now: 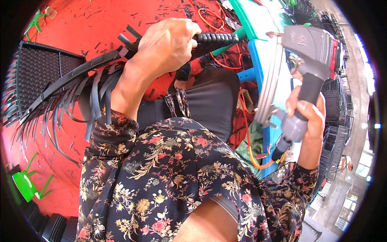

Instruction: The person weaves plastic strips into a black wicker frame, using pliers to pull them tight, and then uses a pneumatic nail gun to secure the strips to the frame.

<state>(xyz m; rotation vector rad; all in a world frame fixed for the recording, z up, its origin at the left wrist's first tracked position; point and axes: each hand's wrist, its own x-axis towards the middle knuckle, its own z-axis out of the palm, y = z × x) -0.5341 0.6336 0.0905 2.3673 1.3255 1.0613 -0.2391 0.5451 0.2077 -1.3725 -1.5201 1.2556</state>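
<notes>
My left hand [169, 47] is closed round the edge of a black woven plastic-rattan piece [216, 38]. Long loose black strips [60, 82] trail from it to the left, past my forearm. On the right, my right hand [311, 115] wraps the dark handle of a grey pneumatic staple gun [302, 44], held up above the blue stool. The gun's silver magazine [271, 76] is slightly blurred. An orange air hose [252, 151] joins the handle's lower end. The gun is apart from the woven piece. My left palm hides part of the gripped edge.
A blue stool or small table [258, 58] stands at the right, with a green one [242, 14] behind it. Black strip scraps litter the red floor [96, 24]. Another woven panel [44, 66] lies left, near a bright green stool [25, 185]. Stacked black woven pieces [332, 105] line the right side.
</notes>
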